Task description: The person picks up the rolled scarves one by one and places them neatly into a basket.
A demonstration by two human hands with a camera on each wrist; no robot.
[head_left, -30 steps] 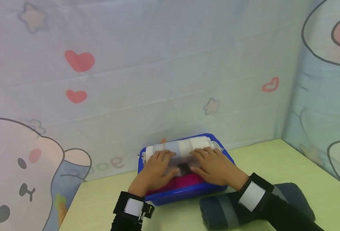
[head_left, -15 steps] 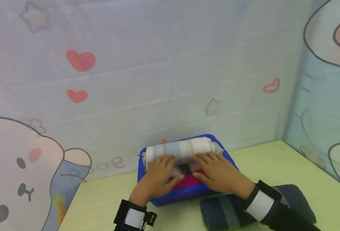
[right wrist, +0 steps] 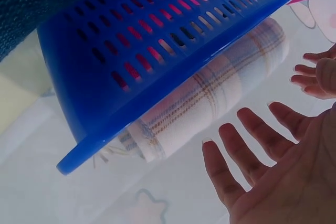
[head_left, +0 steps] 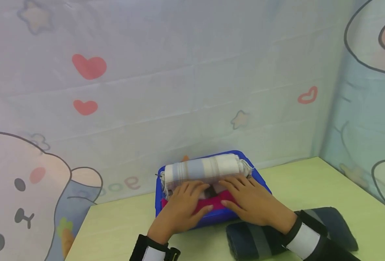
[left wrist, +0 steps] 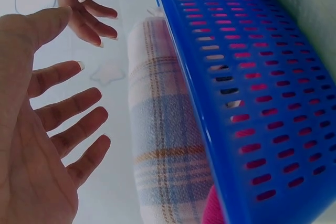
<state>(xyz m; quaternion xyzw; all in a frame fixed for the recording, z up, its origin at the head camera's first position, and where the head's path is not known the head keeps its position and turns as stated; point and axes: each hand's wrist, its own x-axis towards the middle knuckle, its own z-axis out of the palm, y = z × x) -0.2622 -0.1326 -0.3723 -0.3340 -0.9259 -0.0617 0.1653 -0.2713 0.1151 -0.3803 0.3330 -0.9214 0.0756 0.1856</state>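
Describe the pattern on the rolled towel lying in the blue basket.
The rolled towel is white with a pale blue and tan plaid; the left wrist view shows it best.

A pale green counter [head_left: 313,181] sits in a corner hung with light blue cloth [head_left: 179,90] printed with red hearts [head_left: 89,67], faint stars [head_left: 240,119] and a cartoon bunny [head_left: 22,188], all under soft, even light.
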